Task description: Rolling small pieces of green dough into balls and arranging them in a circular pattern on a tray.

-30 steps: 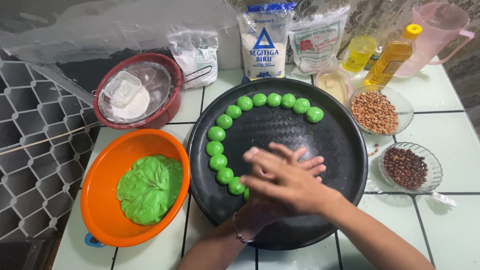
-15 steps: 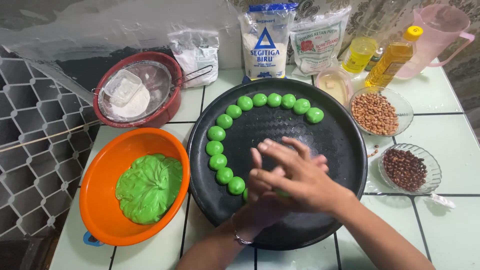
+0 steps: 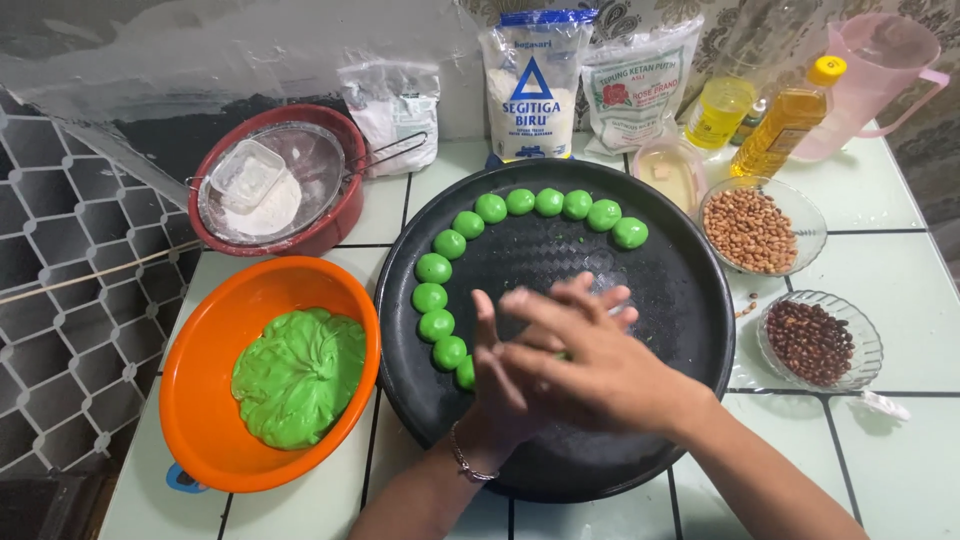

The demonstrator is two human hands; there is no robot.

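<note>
Ten or so round green dough balls

Your open room: the black tray's bare right half. Green balls curve along its left and top. Orange bowl blocks left; two nut bowls crowd the right.
</note>
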